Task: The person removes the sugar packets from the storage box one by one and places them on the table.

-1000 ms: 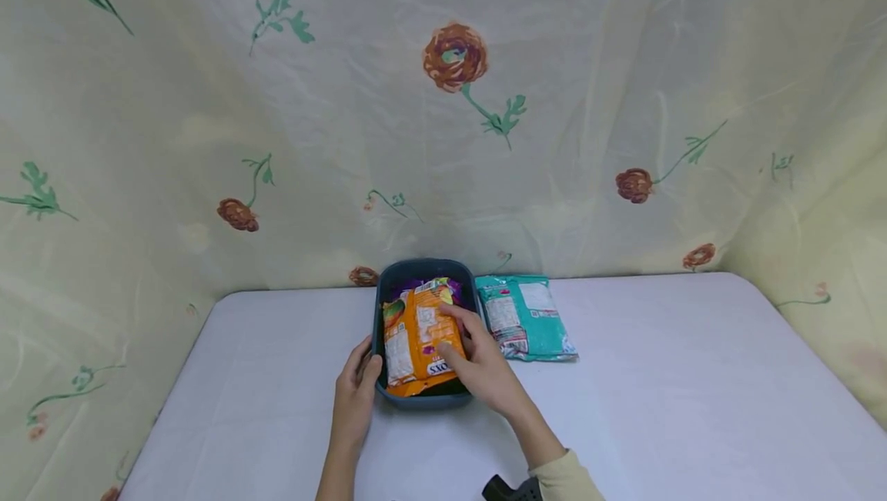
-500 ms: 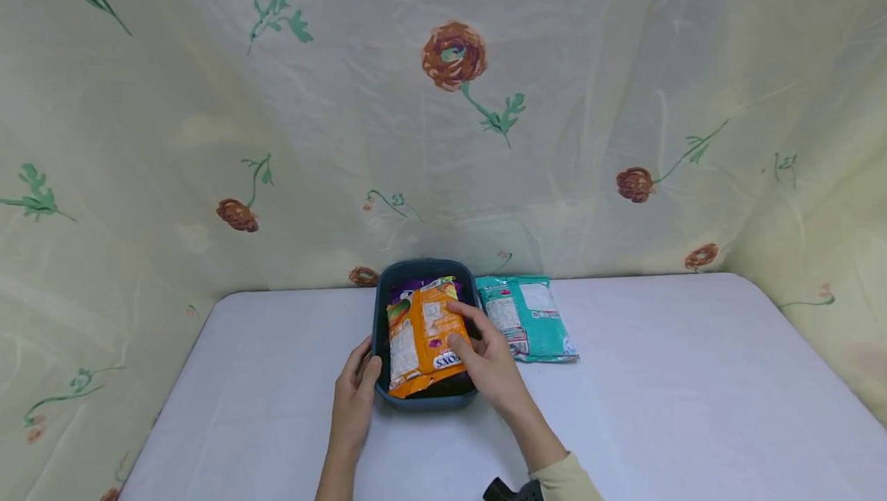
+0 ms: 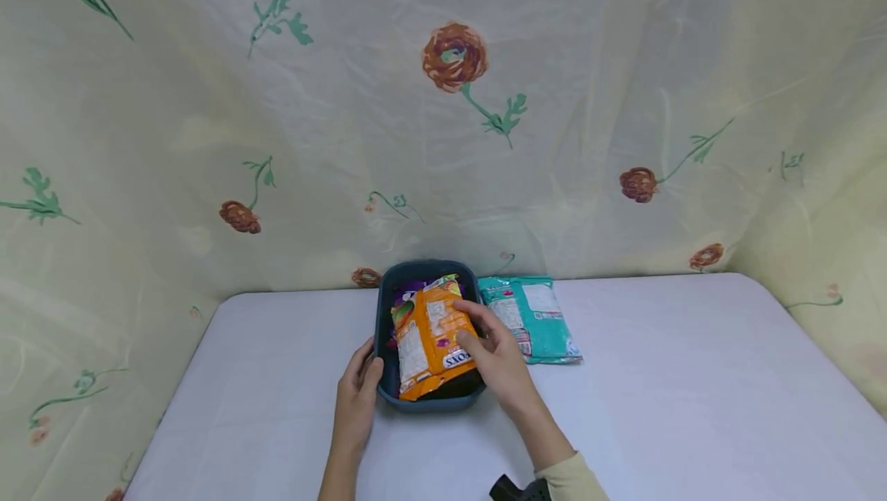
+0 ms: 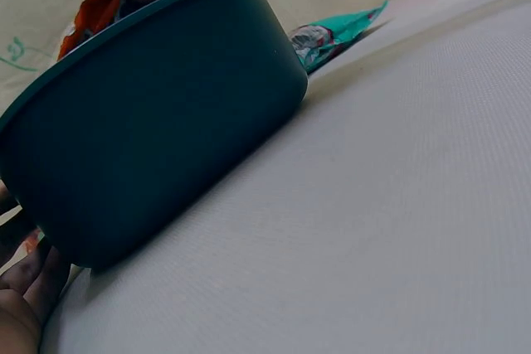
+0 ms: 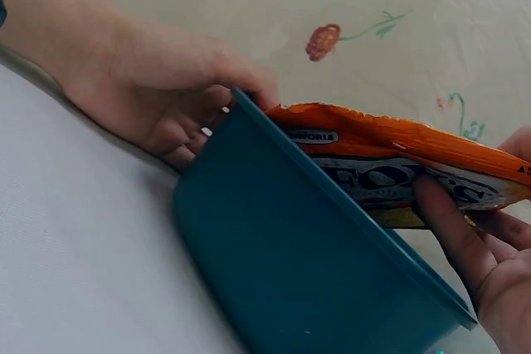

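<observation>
A dark blue-green plastic bin stands on the white table. My left hand holds its left side, with the thumb at the rim and the fingers along the outer wall. An orange FOX'S candy bag lies tilted over the bin's opening. Its right edge is pinched by my right hand, thumb on the printed face; in the right wrist view the orange bag rises above the rim. Beneath it, a purple packet shows in the bin, mostly hidden.
A teal packet lies flat on the table just right of the bin. Behind the table hangs a flower-patterned cloth. A black device sits by the right sleeve.
My right hand has shifted slightly right, drawing the orange candy bag right and turning it a little. More of the bin's left inside shows. My left hand has stayed at the bin's side.
</observation>
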### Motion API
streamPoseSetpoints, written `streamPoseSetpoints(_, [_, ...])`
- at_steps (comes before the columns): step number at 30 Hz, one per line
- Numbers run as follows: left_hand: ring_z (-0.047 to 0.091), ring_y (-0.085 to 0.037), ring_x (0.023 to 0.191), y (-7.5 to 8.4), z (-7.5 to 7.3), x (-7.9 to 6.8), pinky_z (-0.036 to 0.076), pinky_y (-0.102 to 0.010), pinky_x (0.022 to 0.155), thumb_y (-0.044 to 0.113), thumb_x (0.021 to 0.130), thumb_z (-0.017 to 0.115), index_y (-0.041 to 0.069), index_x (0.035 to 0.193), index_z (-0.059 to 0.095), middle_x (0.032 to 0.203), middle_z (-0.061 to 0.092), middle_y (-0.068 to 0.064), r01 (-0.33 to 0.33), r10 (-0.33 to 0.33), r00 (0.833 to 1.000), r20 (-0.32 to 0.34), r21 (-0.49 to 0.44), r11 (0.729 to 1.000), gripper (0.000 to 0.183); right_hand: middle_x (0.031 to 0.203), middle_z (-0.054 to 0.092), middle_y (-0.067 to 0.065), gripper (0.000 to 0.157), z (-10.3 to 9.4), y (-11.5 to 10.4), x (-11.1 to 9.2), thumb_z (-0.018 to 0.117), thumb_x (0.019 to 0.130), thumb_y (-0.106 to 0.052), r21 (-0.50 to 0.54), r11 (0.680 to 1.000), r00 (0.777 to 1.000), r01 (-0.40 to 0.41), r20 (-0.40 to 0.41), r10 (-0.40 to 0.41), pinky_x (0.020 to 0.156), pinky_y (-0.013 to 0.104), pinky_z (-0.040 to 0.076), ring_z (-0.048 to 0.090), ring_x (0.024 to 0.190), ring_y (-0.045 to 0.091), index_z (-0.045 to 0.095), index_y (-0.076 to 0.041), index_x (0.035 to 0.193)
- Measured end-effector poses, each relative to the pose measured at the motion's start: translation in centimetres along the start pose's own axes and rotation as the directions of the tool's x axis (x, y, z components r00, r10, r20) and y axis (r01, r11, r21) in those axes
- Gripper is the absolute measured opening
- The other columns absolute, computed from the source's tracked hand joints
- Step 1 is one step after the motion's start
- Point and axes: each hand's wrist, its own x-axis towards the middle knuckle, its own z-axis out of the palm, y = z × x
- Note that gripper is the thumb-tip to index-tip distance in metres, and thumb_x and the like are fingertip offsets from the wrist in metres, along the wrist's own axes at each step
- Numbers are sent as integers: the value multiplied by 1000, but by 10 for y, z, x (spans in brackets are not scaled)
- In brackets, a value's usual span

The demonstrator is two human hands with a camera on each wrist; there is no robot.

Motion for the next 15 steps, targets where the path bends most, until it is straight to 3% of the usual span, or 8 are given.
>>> streamPoseSetpoints(15, [44, -23, 134, 2, 2, 1, 36, -37, 110, 38, 98, 47, 19, 141, 44, 146, 45, -7, 13, -12, 1000, -22, 39, 999, 47, 145, 39, -8, 37, -16, -8, 2, 54, 96, -21, -42, 998, 998, 48, -49, -50, 102, 33, 48, 42, 130, 19, 50, -30, 131])
